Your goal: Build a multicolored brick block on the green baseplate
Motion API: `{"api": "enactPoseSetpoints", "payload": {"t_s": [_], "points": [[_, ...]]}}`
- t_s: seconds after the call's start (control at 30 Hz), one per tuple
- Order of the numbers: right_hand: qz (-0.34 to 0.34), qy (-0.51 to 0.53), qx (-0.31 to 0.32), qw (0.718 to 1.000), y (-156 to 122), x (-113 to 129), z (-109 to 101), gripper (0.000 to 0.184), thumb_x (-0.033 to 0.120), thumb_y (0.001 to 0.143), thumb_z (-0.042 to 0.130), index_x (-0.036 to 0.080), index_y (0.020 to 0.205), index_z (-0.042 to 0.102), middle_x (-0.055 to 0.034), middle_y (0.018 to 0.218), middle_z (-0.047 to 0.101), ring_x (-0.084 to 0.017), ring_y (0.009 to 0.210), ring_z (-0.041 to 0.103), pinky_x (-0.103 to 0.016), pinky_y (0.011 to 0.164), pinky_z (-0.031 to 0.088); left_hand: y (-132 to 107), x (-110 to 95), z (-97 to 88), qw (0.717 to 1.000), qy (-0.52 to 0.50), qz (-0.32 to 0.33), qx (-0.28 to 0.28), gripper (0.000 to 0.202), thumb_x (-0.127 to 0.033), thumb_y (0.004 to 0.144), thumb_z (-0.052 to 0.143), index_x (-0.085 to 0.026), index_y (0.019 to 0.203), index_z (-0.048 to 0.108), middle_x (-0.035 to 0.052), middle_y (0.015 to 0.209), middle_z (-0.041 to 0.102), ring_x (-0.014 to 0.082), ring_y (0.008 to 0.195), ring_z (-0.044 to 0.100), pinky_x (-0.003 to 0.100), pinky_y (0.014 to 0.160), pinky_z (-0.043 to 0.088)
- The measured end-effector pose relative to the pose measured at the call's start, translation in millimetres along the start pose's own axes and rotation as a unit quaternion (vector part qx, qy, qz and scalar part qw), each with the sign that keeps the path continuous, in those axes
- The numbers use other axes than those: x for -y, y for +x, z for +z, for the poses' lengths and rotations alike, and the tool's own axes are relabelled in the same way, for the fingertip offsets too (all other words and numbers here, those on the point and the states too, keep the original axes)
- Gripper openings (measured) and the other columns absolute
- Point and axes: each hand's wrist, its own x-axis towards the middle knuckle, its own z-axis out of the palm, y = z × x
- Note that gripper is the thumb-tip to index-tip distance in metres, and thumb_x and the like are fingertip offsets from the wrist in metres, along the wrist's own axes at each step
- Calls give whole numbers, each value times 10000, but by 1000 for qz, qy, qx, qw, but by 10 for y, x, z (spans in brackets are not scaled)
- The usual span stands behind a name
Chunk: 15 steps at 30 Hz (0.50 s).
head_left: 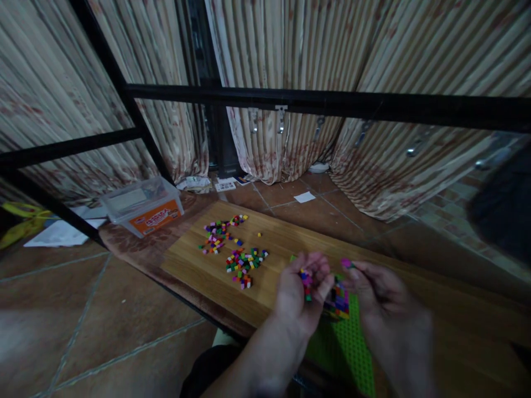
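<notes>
My left hand [305, 282] is cupped, palm up, around several small toy bricks [306, 279] in pink, purple, blue and green. Between thumb and fingertips, my right hand [379, 290] pinches a magenta toy brick [347, 263], with a bit of green beside it. Below and between the hands lies a green studded baseplate [362, 348]. Close-set bricks [341, 298] in many colours sit on its far part, partly hidden behind my left hand. Loose bricks [244, 260] are spread in clusters to the left of my hands.
The bricks and baseplate rest on a wooden board [199, 271]. At its far left end stands a clear plastic box [145, 207] with an orange label, on a brown cloth [124, 249]. A black metal frame [249, 97] crosses before striped curtains [290, 50]. Papers [305, 197] lie on the tiled floor.
</notes>
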Motion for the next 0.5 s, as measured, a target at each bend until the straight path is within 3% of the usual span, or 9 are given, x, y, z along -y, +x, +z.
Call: {"api": "enactPoseSetpoints", "payload": {"t_s": [0.1,0.23,0.37,0.5], "points": [[40,26,-20,999,28,-18,-54,307,462,811,603,209,967,680,-62,895,743,-210,754,713,-292,658,554,-13,-15,-27,997,69,33,6,246,-285,898,508,-91,776,598,2,629,543,27,425,447,128,373,311],[52,68,3,996,24,9,-29,317,467,786,629,205,956,680,-60,881,752,-205,737,722,-269,630,577,-27,41,-49,977,203,39,51,321,-411,816,621,-104,730,575,-45,560,463,-8,348,271,130,335,139],[27,30,42,998,27,-37,-34,329,502,773,617,229,937,698,-55,897,758,-205,745,729,-241,605,583,-19,137,-62,942,318,95,47,450,-585,755,602,-138,715,577,-53,512,447,11,328,258,167,336,127],[2,-30,76,997,49,-100,-100,329,522,771,601,253,928,706,-36,826,760,-205,697,728,-222,527,562,-7,136,-88,897,411,148,61,402,-533,737,639,-149,648,559,-48,476,447,24,343,307,182,359,194]]}}
